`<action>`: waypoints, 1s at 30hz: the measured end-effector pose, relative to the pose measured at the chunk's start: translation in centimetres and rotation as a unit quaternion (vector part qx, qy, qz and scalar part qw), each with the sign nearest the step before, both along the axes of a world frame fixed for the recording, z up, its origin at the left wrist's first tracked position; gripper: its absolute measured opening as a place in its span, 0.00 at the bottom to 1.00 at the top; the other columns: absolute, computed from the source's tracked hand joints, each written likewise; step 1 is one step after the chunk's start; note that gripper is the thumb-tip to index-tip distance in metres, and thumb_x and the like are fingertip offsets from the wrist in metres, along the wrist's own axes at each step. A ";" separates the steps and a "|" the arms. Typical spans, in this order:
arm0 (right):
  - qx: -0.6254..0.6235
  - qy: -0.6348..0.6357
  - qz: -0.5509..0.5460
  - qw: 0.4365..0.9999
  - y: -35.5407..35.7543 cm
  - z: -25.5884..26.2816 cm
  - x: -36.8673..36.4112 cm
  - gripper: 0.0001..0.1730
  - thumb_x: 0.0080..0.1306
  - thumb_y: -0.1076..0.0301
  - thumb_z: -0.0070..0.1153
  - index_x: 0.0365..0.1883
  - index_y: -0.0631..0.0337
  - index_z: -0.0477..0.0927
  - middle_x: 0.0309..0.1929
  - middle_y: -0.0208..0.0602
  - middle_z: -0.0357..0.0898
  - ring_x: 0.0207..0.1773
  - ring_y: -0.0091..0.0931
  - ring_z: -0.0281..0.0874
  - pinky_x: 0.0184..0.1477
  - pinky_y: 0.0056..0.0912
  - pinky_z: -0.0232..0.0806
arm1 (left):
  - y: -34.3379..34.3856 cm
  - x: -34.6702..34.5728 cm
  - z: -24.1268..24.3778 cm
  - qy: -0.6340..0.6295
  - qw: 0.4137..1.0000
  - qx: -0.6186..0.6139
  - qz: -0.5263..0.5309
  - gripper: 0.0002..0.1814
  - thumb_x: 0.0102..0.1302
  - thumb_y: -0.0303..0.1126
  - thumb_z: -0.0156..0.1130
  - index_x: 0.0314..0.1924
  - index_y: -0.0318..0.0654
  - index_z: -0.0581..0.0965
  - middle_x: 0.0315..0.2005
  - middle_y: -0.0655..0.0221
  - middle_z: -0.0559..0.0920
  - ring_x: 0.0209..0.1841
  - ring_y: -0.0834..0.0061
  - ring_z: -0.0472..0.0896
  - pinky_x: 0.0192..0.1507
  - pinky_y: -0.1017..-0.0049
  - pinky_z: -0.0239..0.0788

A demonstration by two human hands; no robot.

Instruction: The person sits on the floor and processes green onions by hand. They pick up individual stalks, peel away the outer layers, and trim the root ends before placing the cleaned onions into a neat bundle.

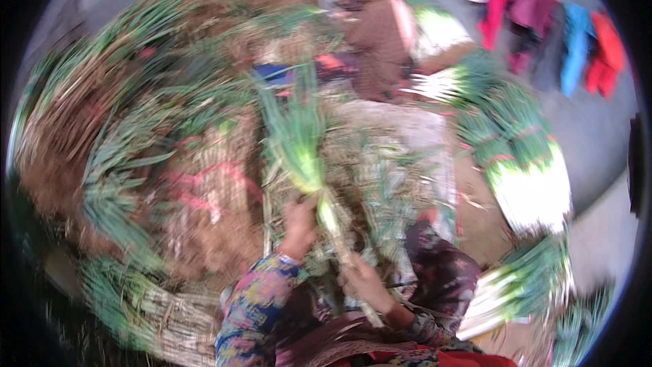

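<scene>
A long green onion (328, 214) lies slantwise in front of me, its green leaves fanned out at the far end and its pale stalk pointing towards my lap. My left hand (299, 221) grips it near the base of the leaves. Lower down, the fingers of my right hand (362, 279) are closed around the stalk, and the stalk's end sticks out past them. Beneath both hands, peeled leaves and dry skins (377, 178) litter the ground. The picture is blurred, so single fingers are hard to make out.
Untrimmed onions with soil-covered roots (209, 234) are heaped on the left, some with pink ties. Cleaned white-stalked bundles (532, 183) line the right side. A person in brown (379, 46) sits ahead. Colourful clothes (575, 41) appear at the far right.
</scene>
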State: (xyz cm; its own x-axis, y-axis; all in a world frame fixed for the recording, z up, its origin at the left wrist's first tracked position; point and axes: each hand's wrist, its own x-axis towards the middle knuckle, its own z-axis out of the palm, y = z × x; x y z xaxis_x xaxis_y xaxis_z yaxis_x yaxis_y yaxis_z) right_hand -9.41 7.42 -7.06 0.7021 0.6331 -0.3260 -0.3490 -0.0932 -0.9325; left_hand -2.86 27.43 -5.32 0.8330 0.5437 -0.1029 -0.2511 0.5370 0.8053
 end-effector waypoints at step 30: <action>-0.051 -0.264 -0.141 0.953 -11.7 -2.9 -0.2 0.34 0.61 0.74 0.46 0.67 0.57 0.54 0.39 0.50 0.74 0.40 0.38 0.73 0.41 0.41 0.63 | -14.3 -4.1 -0.2 0.119 0.566 0.668 -0.468 0.20 0.58 0.32 0.64 0.49 0.35 0.69 0.36 0.59 0.77 0.37 0.68 0.74 0.41 0.67 0.66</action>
